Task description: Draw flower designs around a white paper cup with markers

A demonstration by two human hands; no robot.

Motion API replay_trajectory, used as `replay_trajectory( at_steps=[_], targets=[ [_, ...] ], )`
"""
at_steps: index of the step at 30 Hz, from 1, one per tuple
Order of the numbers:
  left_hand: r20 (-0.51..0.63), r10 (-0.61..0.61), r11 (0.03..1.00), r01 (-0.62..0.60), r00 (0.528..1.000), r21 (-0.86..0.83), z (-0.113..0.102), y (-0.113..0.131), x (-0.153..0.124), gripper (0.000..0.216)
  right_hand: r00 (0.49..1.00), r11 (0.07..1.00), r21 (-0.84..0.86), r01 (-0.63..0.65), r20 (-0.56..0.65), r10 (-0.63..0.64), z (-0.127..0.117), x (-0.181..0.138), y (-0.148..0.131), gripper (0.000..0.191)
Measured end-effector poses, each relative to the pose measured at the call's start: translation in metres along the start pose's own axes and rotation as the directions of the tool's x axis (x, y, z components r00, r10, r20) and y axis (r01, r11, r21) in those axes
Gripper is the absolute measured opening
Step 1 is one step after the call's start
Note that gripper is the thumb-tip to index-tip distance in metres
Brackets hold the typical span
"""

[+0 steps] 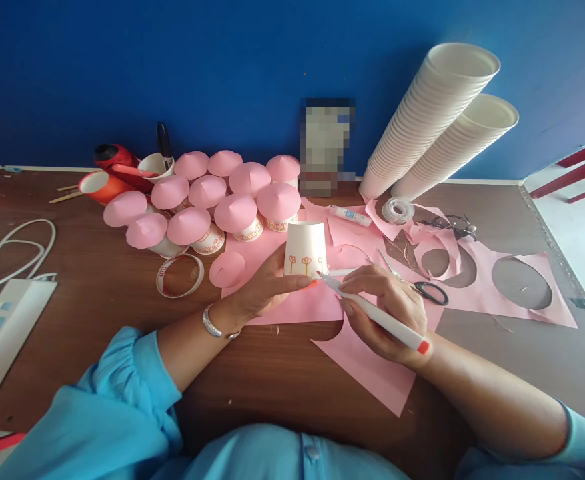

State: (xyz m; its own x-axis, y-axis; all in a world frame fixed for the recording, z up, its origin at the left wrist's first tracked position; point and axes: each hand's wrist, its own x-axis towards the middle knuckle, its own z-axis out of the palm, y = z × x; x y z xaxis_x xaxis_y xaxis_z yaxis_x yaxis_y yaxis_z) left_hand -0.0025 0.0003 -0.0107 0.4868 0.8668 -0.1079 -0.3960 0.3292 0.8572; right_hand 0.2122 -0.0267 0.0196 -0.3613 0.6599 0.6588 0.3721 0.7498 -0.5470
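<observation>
An upside-down white paper cup (305, 243) is held by my left hand (267, 283), with the thumb across its lower side. Orange-red flowers on yellowish stems are drawn around the cup near its rim. Between the fingers of my right hand (389, 310) is a white marker (379, 315) with a red end; its tip is at the right side of the cup, by the drawn flowers. Pink paper sheets (302, 310) lie beneath both hands. A pair of scissors (431, 293) rests just beyond my right hand, partly hidden by it.
Left of the cup stand several cups topped with pink paper cones (235, 212). Two tall stacks of paper cups (432, 107) lean at the back right, near a tape roll (397, 210) and a glue stick (351, 215). A power strip (12, 340) lies at the left.
</observation>
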Motion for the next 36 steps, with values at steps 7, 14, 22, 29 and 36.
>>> replay_trajectory(
  at_steps=[7,14,22,29,36],
  targets=[
    [-0.008,-0.026,0.999,0.027,1.0,0.021,-0.0036,-0.0018,-0.0022,0.051,1.0,1.0,0.012,-0.008,0.002,0.007,-0.0007,-0.0003,-0.0001,0.018],
    [-0.009,-0.026,1.0,0.026,1.0,0.013,-0.0045,-0.0025,-0.002,0.05,1.0,1.0,0.0,0.011,0.004,-0.011,0.0,0.0008,0.0005,0.017],
    [0.006,-0.027,0.999,0.027,1.0,0.016,-0.0074,-0.0059,-0.0024,0.051,1.0,1.0,-0.007,0.019,0.015,-0.019,-0.0003,0.0011,0.0011,0.017],
    [0.009,-0.027,0.999,0.027,1.0,0.036,-0.0089,-0.006,-0.0019,0.05,1.0,1.0,-0.016,0.013,0.028,-0.012,-0.0008,0.0006,0.0002,0.017],
    [0.025,-0.003,0.999,0.003,1.0,0.032,-0.0086,-0.0066,-0.0012,0.05,0.999,1.0,-0.021,0.01,0.04,-0.009,-0.0012,0.0008,0.0003,0.017]
  ],
)
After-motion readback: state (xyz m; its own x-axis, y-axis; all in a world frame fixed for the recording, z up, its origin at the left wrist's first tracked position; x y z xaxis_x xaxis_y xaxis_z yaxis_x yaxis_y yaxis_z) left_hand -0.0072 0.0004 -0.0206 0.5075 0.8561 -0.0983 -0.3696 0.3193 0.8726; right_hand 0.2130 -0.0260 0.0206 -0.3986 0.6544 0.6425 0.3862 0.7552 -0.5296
